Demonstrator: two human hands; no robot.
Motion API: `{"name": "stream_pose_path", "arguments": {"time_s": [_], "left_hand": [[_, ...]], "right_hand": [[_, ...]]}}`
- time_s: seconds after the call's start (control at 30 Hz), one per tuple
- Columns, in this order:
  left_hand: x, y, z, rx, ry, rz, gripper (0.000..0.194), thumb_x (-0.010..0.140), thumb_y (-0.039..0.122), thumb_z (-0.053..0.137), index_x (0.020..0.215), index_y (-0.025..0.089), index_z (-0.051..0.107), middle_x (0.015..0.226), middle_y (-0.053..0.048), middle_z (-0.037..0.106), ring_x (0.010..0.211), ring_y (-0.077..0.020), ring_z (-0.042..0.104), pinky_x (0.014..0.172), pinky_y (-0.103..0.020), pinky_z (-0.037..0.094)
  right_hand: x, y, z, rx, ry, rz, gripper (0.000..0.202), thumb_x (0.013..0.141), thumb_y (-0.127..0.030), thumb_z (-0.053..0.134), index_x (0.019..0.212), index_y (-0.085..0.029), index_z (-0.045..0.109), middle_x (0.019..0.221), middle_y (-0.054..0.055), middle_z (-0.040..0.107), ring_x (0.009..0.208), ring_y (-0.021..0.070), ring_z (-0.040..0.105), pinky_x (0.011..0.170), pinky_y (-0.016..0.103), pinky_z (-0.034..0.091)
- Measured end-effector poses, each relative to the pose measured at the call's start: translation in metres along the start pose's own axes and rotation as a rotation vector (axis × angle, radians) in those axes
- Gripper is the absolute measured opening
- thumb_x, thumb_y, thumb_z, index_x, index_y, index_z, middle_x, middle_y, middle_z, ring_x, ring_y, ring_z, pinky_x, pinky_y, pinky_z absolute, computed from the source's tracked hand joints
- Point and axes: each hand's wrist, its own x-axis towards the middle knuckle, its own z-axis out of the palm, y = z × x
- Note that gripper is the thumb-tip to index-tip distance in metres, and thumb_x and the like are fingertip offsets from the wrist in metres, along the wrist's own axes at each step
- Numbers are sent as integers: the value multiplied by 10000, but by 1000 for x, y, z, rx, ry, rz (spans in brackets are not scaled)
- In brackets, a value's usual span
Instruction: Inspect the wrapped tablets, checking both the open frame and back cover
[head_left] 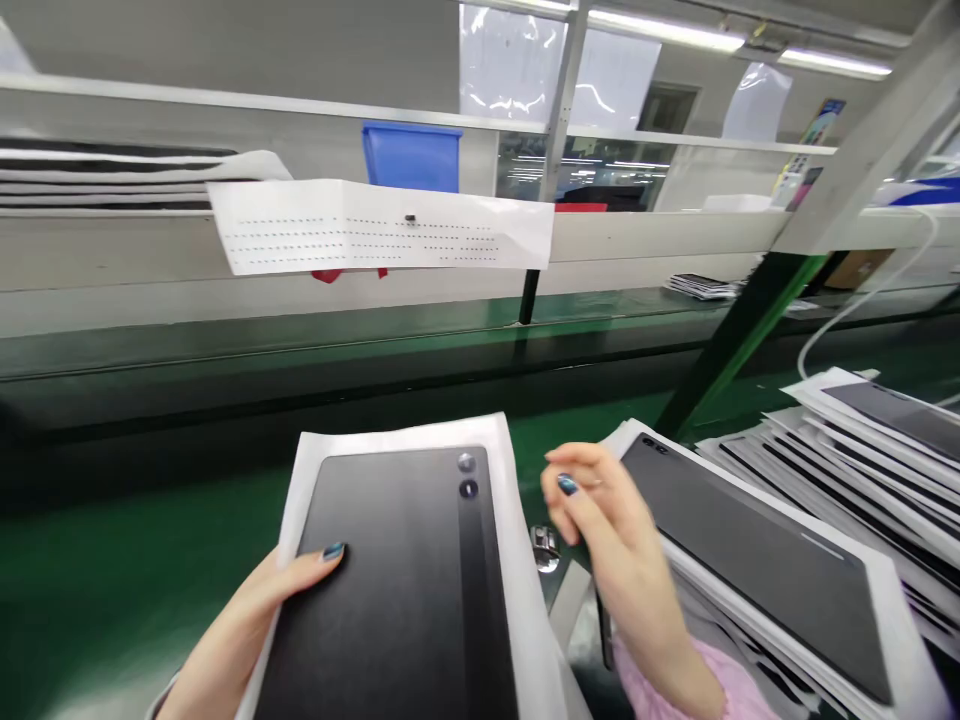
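Note:
A dark grey tablet-shaped panel (390, 580) with two round camera rings near its top right corner lies on white sheet material. My left hand (274, 590) holds the panel and sheet at the left edge, thumb on top, other fingers hidden beneath. Just right of the panel, my right hand (607, 530) is raised with its fingers curled and drawn together; whether anything small is between them is hidden. Below and beside it is a small shiny metal object (545, 548). A similar grey panel (757, 560) rests on a white-layered stack to the right.
More panels layered with white sheets form a stack (847, 470) at far right. A green post (739, 345) rises behind. A printed paper strip (390, 228) hangs from the shelf (112, 245); a blue bin (412, 155) is behind it. A white cable (862, 300) hangs at right.

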Motion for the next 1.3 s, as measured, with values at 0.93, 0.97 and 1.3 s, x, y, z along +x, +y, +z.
{"name": "stream_pose_path", "arguments": {"time_s": [0.93, 0.97, 1.3], "left_hand": [[13, 2, 15, -195, -10, 132, 447, 966, 192, 489, 1399, 99, 551, 1094, -158, 764, 1117, -341, 679, 1055, -468, 498], [13, 2, 16, -225, -11, 124, 449, 973, 198, 475, 1401, 84, 542, 1089, -161, 765, 1124, -338, 676, 1056, -469, 495], [2, -8, 31, -348, -66, 183, 458, 971, 437, 460, 1277, 166, 666, 1023, -108, 786, 1053, -342, 709, 938, -465, 574]], "right_hand": [[3, 22, 29, 286, -179, 163, 335, 913, -318, 623, 1237, -249, 678, 1175, 66, 742, 1097, 281, 676, 959, 417, 548], [4, 22, 24, 117, -233, -1, 310, 944, -280, 585, 1236, -253, 687, 1189, 68, 739, 1121, 283, 671, 990, 431, 537], [-16, 15, 43, -787, -629, -916, 531, 864, 63, 380, 1288, -149, 620, 1320, 145, 647, 1308, 295, 543, 1019, 463, 557]]}}
